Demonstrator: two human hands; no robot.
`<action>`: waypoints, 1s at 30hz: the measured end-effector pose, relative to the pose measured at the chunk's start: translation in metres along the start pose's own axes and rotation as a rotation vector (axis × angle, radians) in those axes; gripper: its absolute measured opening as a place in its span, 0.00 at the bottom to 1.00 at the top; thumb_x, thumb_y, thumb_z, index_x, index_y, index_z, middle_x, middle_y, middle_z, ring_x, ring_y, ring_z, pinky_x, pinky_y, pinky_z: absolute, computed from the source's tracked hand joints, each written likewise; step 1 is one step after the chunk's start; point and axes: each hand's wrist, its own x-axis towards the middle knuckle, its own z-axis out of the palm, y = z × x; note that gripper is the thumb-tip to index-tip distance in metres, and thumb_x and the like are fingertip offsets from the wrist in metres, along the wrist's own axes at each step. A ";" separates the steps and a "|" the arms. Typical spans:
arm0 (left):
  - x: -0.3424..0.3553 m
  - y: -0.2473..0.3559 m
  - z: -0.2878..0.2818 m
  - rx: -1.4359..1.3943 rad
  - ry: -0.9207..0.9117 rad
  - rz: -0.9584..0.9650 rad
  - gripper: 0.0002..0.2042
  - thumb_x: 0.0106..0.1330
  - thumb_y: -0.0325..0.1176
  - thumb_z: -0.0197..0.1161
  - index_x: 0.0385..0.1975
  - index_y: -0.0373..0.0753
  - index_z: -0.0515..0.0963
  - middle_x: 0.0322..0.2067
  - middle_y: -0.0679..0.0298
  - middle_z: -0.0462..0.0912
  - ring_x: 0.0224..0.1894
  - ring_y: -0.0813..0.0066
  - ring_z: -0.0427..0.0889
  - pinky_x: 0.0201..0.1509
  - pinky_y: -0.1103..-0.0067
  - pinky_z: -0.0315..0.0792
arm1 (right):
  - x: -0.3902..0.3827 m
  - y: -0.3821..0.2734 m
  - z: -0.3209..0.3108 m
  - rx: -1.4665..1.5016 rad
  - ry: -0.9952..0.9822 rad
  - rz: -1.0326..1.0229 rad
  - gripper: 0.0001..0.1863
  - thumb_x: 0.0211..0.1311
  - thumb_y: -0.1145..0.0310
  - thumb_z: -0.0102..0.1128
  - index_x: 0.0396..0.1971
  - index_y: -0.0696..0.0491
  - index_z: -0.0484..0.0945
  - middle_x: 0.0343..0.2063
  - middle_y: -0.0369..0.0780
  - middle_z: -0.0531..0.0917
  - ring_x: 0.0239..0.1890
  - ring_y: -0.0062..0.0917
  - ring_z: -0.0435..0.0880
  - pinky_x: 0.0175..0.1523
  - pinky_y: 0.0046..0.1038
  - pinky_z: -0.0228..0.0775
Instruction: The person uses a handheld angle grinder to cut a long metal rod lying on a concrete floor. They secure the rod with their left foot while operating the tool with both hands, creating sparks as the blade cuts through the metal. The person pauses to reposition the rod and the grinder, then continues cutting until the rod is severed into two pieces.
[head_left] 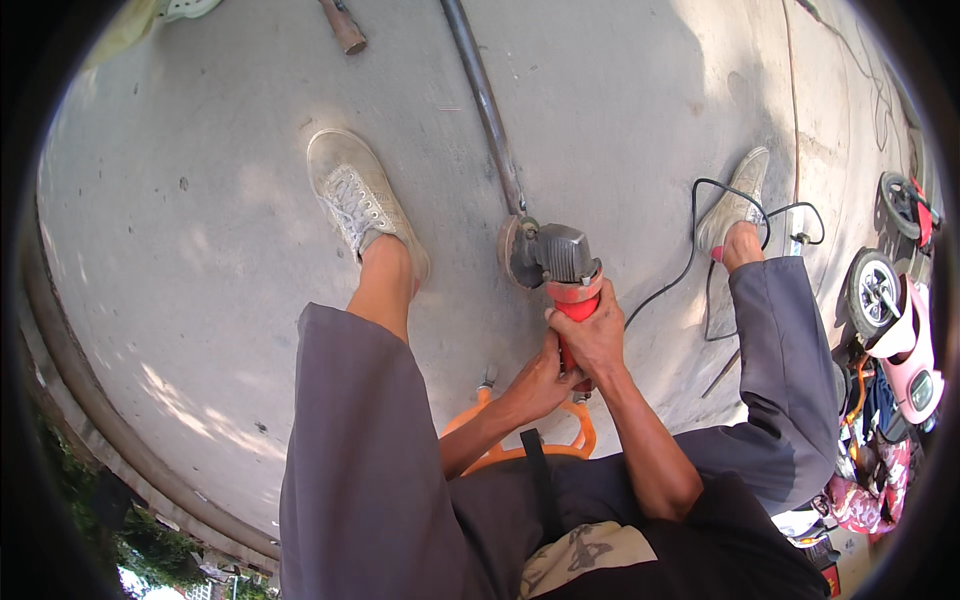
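An angle grinder (pixel 568 256) with a grey metal head and a red body is held between my knees, low over the pavement. My left hand (pixel 545 378) is wrapped round the rear of its body. Further forward, my right hand (pixel 596 335) grips the red body just behind the head. The grinder's disc (pixel 516 252), partly hidden by its guard, faces left. Ahead of it lies a long dark metal pipe (pixel 480 90), whose near end reaches the disc and head; whether they touch, I cannot tell.
A black cord (pixel 668 288) loops beside my right shoe (pixel 738 195). My left shoe (pixel 355 190) stands left of the pipe. A short rusty pipe (pixel 345 28) lies at the far edge. Under me shows an orange seat (pixel 582 440); at right stands a pink scooter (pixel 912 365).
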 end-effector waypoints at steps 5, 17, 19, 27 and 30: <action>-0.003 0.022 -0.004 -0.128 -0.028 -0.071 0.37 0.76 0.36 0.63 0.72 0.26 0.46 0.50 0.42 0.85 0.49 0.52 0.90 0.56 0.64 0.81 | 0.007 0.000 0.000 -0.110 0.009 0.001 0.31 0.47 0.61 0.77 0.50 0.59 0.75 0.42 0.46 0.86 0.44 0.34 0.86 0.53 0.34 0.79; 0.005 -0.014 -0.002 0.145 0.155 0.088 0.39 0.74 0.35 0.63 0.75 0.28 0.44 0.56 0.35 0.80 0.58 0.39 0.83 0.61 0.60 0.76 | 0.008 -0.004 0.008 -0.141 0.008 -0.011 0.33 0.48 0.60 0.77 0.52 0.59 0.75 0.44 0.49 0.87 0.46 0.39 0.87 0.54 0.36 0.79; 0.006 -0.017 -0.004 0.169 0.154 0.139 0.39 0.74 0.35 0.63 0.75 0.28 0.44 0.57 0.35 0.79 0.58 0.40 0.83 0.61 0.60 0.77 | 0.009 -0.006 0.008 -0.140 0.008 -0.005 0.33 0.48 0.60 0.77 0.52 0.59 0.75 0.44 0.50 0.87 0.46 0.40 0.87 0.54 0.36 0.79; -0.005 0.023 -0.017 -0.089 0.016 -0.071 0.38 0.74 0.33 0.63 0.73 0.26 0.45 0.56 0.38 0.80 0.58 0.46 0.84 0.63 0.62 0.76 | 0.006 -0.006 0.011 -0.101 0.030 0.000 0.33 0.47 0.59 0.78 0.51 0.60 0.75 0.44 0.51 0.87 0.46 0.40 0.88 0.55 0.36 0.79; -0.001 -0.001 -0.015 0.141 0.096 0.057 0.39 0.74 0.35 0.64 0.73 0.25 0.45 0.55 0.39 0.80 0.57 0.45 0.85 0.62 0.62 0.77 | 0.006 0.002 0.015 -0.105 0.050 -0.017 0.31 0.47 0.61 0.78 0.50 0.60 0.76 0.42 0.48 0.87 0.44 0.36 0.87 0.53 0.35 0.79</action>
